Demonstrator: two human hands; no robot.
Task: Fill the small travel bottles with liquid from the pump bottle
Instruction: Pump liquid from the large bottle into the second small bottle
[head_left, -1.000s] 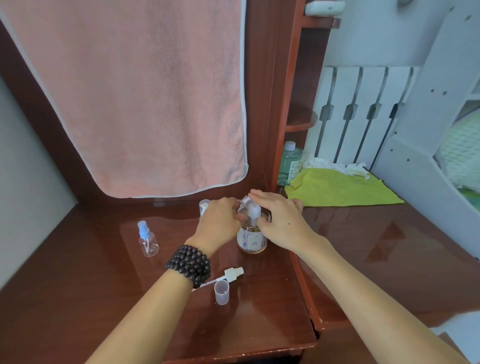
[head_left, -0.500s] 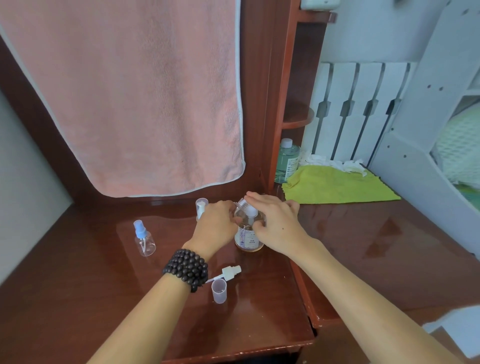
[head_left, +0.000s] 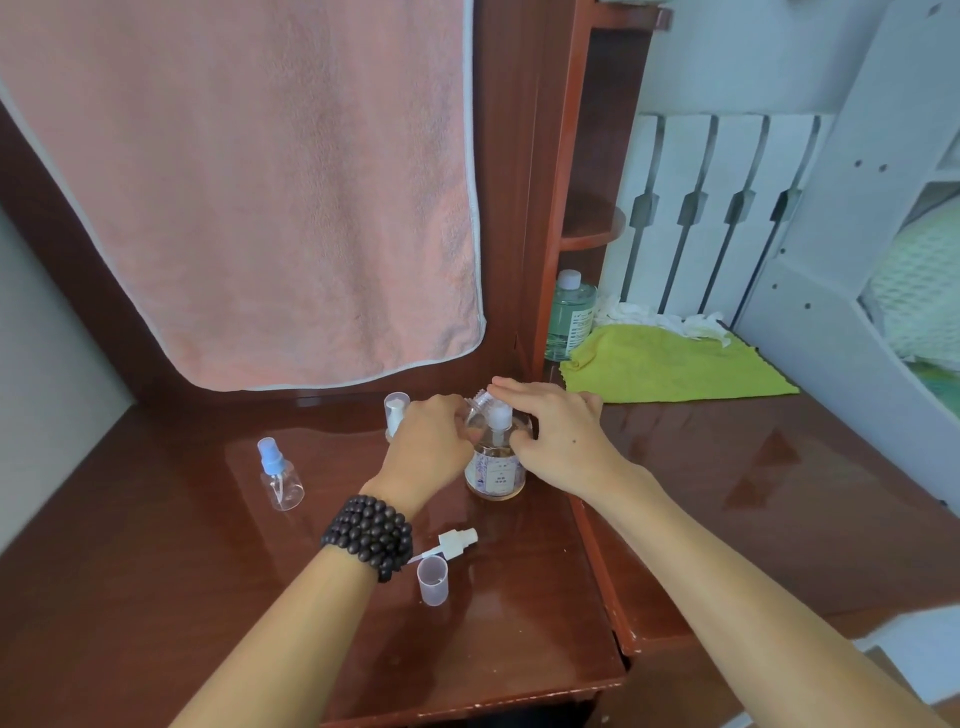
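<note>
Desk (head_left: 156, 597): dark red wood, glossy; all task items stand on its left section, below a hanging pink towel (head_left: 249, 197).

Pump bottle (head_left: 495, 470): upright near the back edge, between the two hands, long axis vertical. Clear wall, brownish liquid visible in the lower part; level looks low, though the label hides much of it. White pump head (head_left: 500, 417) on top.

Right hand (head_left: 558, 441): fingers fairly straight and laid over the pump head from the right, thumb against the bottle's shoulder. Pressing, not gripping.

Left hand (head_left: 431, 441): curled round a small clear bottle (head_left: 480, 405), held tilted at the spout, mouth toward the pump head. Contents cannot be told; the fingers cover most of it. Key relation: the small bottle's mouth lies just left of and touching or nearly touching the spout, so a downward stroke by the right hand should deliver into it if alignment holds.

Spray bottle with blue top (head_left: 278, 475): upright, well left of the hands, looks empty.

Another small bottle with white top (head_left: 396, 413): upright behind the left hand, partly hidden.

Loose clear cap (head_left: 432, 580) and white sprayer head (head_left: 452, 543) with tube lie near the front, just beside each other, likely from the bottle in hand.
</note>
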